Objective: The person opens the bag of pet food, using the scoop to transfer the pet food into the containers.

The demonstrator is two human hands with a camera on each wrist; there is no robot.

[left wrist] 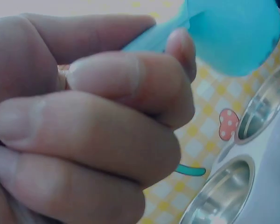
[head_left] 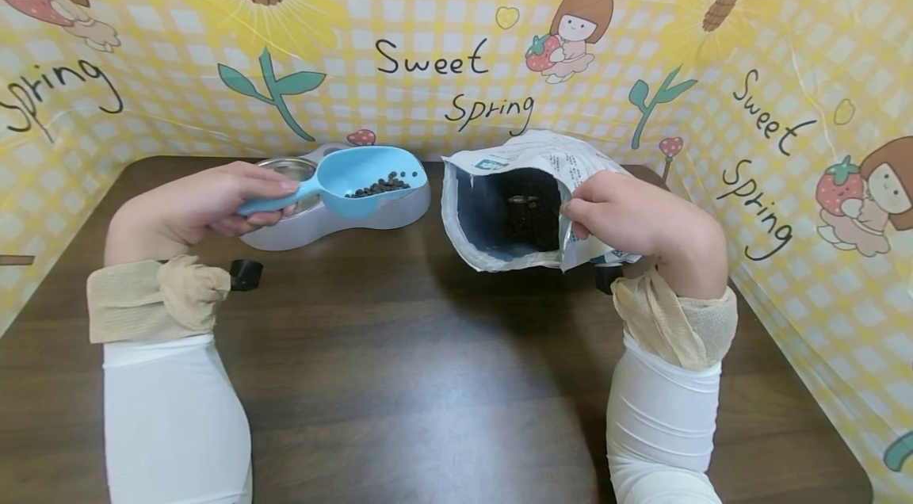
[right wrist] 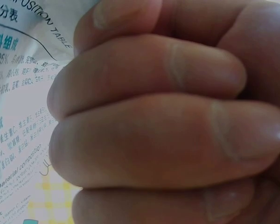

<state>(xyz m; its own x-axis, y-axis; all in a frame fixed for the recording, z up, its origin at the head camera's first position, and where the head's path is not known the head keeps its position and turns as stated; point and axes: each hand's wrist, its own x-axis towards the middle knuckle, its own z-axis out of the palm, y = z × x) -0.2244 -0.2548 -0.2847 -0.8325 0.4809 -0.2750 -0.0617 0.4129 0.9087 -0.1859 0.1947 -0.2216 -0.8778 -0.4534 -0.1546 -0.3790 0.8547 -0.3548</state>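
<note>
My left hand [head_left: 231,199] grips the handle of a light blue scoop [head_left: 357,203], its fingers curled round it. Dark brown kibble [head_left: 385,185] lies in the scoop's bowl, which is held above a pet feeding bowl stand [head_left: 410,211] with two metal bowls, as the left wrist view shows. With its fingers curled, my right hand [head_left: 631,211] pinches the rim of a white printed pet food bag [head_left: 456,231]. The bag's mouth gapes toward me, and dark contents [head_left: 531,211] show inside. In the right wrist view the bag's printed side [right wrist: 18,93] is beside the fingers.
Everything is on a dark wooden table [head_left: 399,377]. Behind and at the sides hangs a yellow checked cloth [head_left: 428,5] with flowers and lettering. Black wrist camera mounts [head_left: 246,274] stick out from both wrists.
</note>
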